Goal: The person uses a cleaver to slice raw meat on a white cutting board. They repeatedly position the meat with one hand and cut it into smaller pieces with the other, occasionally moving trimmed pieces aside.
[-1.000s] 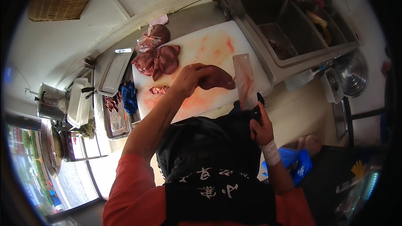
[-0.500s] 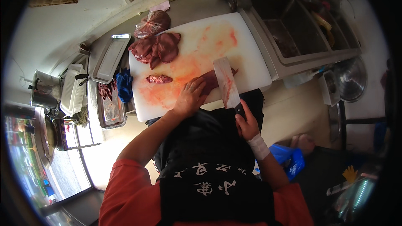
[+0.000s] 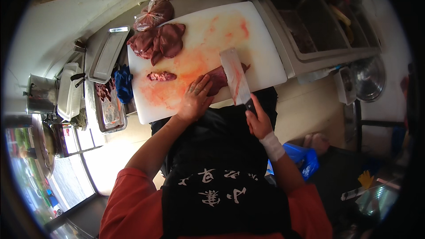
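Note:
My left hand (image 3: 194, 101) lies with extended fingers on the left end of a slab of dark red liver (image 3: 217, 82), at the near edge of a white cutting board (image 3: 265, 51). My right hand (image 3: 258, 121), its wrist wrapped in white, is closed round the black handle of a cleaver (image 3: 234, 77). The smeared, broad blade lies over the liver's right part, with a dark tip of meat showing beyond it. Whether the edge is in the meat, I cannot tell. A small reddish scrap of meat (image 3: 161, 76) sits left of my left hand.
Larger liver lobes (image 3: 159, 42) rest at the board's far left, beside a clear bag of liver (image 3: 155, 14). Further left are an empty metal tray (image 3: 106, 55), a blue cloth (image 3: 123, 84) and a tray with meat scraps (image 3: 110, 110). A steel sink (image 3: 296, 55) adjoins on the right.
The whole view has shifted slightly, with the board now a little further left and up. Left hand, liver and cleaver keep nearly the same places relative to each other.

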Available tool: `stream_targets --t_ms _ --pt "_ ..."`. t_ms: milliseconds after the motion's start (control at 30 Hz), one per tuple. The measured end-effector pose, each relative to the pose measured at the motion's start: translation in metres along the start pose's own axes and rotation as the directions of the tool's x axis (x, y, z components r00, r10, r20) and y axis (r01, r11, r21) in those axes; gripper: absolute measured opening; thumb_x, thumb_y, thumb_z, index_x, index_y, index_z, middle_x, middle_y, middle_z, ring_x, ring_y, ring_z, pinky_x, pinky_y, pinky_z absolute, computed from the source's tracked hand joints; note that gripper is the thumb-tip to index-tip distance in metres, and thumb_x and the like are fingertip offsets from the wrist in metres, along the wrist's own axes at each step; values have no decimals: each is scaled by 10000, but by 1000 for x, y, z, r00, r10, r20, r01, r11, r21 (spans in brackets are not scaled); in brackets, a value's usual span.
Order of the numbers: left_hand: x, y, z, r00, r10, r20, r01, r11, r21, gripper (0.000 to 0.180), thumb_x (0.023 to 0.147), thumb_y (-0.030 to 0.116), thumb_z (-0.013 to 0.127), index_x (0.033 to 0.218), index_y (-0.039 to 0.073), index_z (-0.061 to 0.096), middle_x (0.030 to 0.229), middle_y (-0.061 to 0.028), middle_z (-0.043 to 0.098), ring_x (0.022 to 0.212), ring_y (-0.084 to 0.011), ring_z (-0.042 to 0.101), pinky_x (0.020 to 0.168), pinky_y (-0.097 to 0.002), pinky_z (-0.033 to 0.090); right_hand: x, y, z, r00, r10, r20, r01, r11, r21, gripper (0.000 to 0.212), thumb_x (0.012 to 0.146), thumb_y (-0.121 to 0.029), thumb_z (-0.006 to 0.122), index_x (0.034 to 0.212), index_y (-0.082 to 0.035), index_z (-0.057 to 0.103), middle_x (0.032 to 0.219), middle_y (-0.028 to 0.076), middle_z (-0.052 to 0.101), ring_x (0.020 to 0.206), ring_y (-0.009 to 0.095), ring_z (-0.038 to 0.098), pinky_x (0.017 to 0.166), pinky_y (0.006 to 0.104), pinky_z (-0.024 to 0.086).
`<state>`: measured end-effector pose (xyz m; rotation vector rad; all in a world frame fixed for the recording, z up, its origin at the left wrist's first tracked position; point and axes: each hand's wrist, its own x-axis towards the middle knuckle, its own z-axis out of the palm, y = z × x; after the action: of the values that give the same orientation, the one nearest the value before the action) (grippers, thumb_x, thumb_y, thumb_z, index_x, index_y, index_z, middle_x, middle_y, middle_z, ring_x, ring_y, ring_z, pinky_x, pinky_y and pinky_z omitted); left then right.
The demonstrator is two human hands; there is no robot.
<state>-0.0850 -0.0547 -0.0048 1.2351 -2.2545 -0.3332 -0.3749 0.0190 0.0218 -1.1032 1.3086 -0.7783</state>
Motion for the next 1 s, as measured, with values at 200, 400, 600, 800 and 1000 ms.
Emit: stream_targets --t_ms 200,400,600,800,1000 --pt "-4 -3 -1 999 35 -16 -35 999 15 557 908 203 742 1395 -28 604 1567 -196 515 1470 -393 460 1184 -520 404 5 4 -2 999 19 27 -19 1000 2 690 1072 -145 559 1692 -181 260 723 -9 526 528 69 465 472 255 424" --pt "-7 -2 -4 1000 20 13 -21 999 38 541 929 212 723 1400 -26 604 1570 -189 516 1474 -390 458 1194 -522 393 54 -9 9 997 -24 68 19 997 69 689 1076 -158 543 1696 -192 245 712 -2 521 482 75 445 456 248 413" --pt "-15 -2 -8 999 22 24 -23 999 25 521 938 201 715 1395 -27 612 1557 -185 531 1475 -390 457 1191 -520 395 -2 -1 1 992 102 75 -105 994 34 708 1063 -137 557 1698 -198 249 710 -12 514 530 64 454 472 254 432" --pt "-17 -2 -5 998 55 -11 -55 997 46 485 899 157 734 1340 -26 646 1501 -173 573 1421 -377 511 1151 -509 442 30 -5 8 993 25 112 -24 1000 -10 699 1070 -137 549 1697 -191 245 708 -7 515 496 69 450 466 246 423" --pt "-20 -3 -7 996 56 -65 -54 998 41 464 865 101 740 1310 -6 662 1441 -165 613 1355 -370 564 1090 -499 495 39 -7 12 990 48 136 -50 999 11 694 1069 -143 560 1694 -203 262 719 -5 524 512 70 459 477 256 434"
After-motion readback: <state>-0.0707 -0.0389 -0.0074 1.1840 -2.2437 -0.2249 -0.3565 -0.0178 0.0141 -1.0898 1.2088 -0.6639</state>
